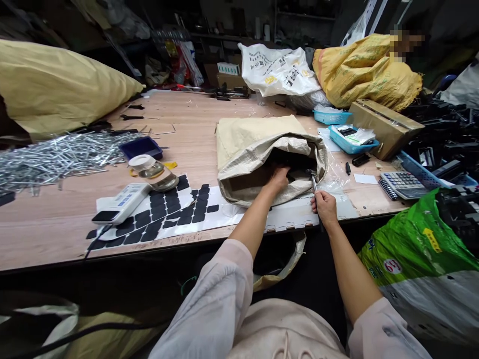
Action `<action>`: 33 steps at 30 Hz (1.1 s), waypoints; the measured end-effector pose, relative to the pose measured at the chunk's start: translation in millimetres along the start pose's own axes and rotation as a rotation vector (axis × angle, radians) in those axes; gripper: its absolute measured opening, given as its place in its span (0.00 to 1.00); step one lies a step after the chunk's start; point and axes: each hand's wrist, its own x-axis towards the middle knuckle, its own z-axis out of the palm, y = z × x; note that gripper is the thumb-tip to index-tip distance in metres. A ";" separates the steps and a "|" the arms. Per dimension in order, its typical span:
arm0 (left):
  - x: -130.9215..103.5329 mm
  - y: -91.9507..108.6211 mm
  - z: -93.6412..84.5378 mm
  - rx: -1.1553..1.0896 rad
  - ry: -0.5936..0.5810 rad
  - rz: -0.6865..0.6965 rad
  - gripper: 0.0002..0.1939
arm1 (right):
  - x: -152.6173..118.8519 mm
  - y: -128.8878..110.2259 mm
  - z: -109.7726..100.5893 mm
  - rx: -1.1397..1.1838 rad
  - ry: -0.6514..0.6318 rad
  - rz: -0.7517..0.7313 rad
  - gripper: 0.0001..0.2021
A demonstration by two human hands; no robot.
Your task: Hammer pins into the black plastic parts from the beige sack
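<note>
A beige woven sack [258, 132] lies on the wooden table, its mouth facing me and its inside dark. My left hand [280, 179] reaches into the opening; its fingers are partly hidden against the dark inside, and what they touch cannot be made out. At the right edge of the mouth, my right hand [325, 205] is closed around a thin metal rod [314, 184] with a dark upper end. The rod stands roughly upright beside the sack's rim. Under the sack's front edge lies a white sheet [340, 207].
Left: metal rods [75, 157], a blue tray [140, 148], a jar [155, 174], a white device [125, 202], black pads [149, 219]. Right: blue baskets [354, 142], a cardboard box [385, 127], a calculator [404, 183], a green bag [407, 239] beside the table.
</note>
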 end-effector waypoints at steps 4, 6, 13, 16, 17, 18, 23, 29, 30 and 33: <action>4.6 -5.0 13.9 0.044 0.018 -0.118 0.17 | 0.3 -0.3 0.5 0.000 0.005 0.003 0.14; -1.7 -1.8 8.8 0.023 0.043 -0.144 0.12 | 0.1 -0.8 0.5 0.004 0.007 0.007 0.14; -71.8 22.7 -32.7 0.022 0.157 0.231 0.10 | -0.6 -1.9 0.4 0.004 0.009 0.011 0.14; -104.9 19.1 -24.7 0.059 0.010 0.287 0.08 | -0.3 -0.7 -0.1 0.003 0.009 0.007 0.14; -112.3 15.6 -18.6 0.062 -0.027 0.268 0.08 | -0.1 -0.1 -0.3 0.000 0.008 0.003 0.14; -117.5 11.6 -12.2 0.057 -0.048 0.242 0.08 | 0.1 0.6 -0.6 -0.003 0.009 -0.002 0.14; -121.5 -5.3 5.0 -0.099 0.003 0.210 0.16 | 2.0 1.7 -1.2 -0.011 0.006 -0.018 0.16; -116.6 -12.0 4.3 -0.224 0.008 0.174 0.09 | -16.0 -1.9 -6.6 -0.018 0.008 -0.090 0.19; -116.1 -12.2 5.1 -0.220 0.007 0.174 0.09 | -23.7 -1.7 -8.5 -0.052 0.002 -0.106 0.20; -115.4 -12.0 7.6 -0.223 0.015 0.171 0.09 | -50.7 1.4 -15.1 -0.237 -0.032 -0.180 0.19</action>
